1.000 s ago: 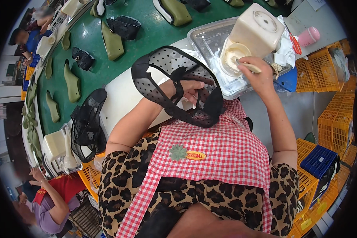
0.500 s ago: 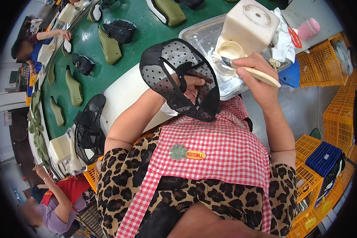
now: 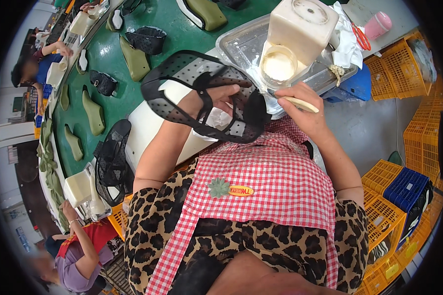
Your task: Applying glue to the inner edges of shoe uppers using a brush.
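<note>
A sheer black polka-dot mesh shoe upper [image 3: 256, 109] is held up over the bench edge by my left hand [image 3: 222, 97]. The fingers of that hand are inside the upper and partly covered by its straps. Closed around the pale handle of a brush [image 3: 304, 104], my right hand [image 3: 308, 117] is just right of the upper. The brush's tip meets or nearly meets the upper's black edge; contact is hard to make out. Beyond the right hand, a white glue dispenser [image 3: 300, 29] has a round mouth [image 3: 279, 67] with creamy white liquid in it.
The dispenser stands in a smeared metal tray [image 3: 231, 39], with white cloth [image 3: 347, 42], red scissors [image 3: 361, 37] and a pink bottle [image 3: 378, 25] nearby. Olive shoe lasts [image 3: 92, 112] and another black mesh upper [image 3: 112, 160] lie leftward. Yellow crates [image 3: 401, 61] stand right. Two people work at left.
My right hand has brought the brush from the dispenser's mouth down and left to the upper's edge. My left hand has shifted and turned the upper leftward.
</note>
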The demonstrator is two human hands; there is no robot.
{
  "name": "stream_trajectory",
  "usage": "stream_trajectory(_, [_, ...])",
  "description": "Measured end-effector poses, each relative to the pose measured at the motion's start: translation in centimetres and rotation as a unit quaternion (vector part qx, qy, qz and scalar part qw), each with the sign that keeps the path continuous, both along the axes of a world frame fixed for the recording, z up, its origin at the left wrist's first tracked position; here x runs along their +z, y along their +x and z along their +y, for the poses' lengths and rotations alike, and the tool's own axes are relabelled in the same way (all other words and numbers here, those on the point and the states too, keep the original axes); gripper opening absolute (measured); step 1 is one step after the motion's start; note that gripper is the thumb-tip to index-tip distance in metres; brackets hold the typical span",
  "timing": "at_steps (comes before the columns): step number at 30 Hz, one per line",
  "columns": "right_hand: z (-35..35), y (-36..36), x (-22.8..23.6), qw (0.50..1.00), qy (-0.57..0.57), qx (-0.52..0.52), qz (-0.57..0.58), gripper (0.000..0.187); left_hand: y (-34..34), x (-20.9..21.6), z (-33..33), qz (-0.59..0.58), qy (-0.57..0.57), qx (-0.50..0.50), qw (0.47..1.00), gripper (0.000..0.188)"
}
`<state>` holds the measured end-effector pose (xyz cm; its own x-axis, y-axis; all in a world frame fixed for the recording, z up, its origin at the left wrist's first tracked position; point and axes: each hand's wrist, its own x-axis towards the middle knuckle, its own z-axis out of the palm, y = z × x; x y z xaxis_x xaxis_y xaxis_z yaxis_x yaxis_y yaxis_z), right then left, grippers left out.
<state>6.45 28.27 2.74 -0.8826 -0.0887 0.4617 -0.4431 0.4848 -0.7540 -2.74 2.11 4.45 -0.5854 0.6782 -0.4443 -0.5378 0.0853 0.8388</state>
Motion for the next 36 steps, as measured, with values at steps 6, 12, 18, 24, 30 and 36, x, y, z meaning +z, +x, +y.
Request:
stream_trajectory(6, [0.5,1.4,-1.1,0.998,-0.022,-0.05,-0.039,0.015,0.1,0.3,-1.4,0.078,0.074,0.023,0.994,0.042])
stream_trajectory(12, [-0.4,0.1,2.5,0.998,-0.017,-0.047,0.045,0.017,1.2,0.8,-0.2,0.112,0.063,0.037,0.991,0.039])
stream_trajectory(18, [-0.6,0.1,0.7,0.996,-0.003,-0.054,0.074,0.018,1.4,1.4,0.1,0.172,0.068,0.066,0.98,0.042])
stream_trajectory(24, [0.3,1.8,-1.2,0.995,-0.024,-0.098,0.007,0.016,0.6,0.5,-0.3,0.178,0.132,0.088,0.971,0.045])
stream_trajectory(30, [-0.1,0.8,1.5,0.993,-0.008,-0.105,0.061,0.016,-0.5,-1.0,0.7,0.174,0.141,0.079,0.971,0.044])
stream_trajectory(36, [0.1,-0.4,-0.8,0.993,-0.015,-0.1,0.055,0.017,-0.6,-1.5,0.8,0.165,0.172,0.102,0.966,0.042])
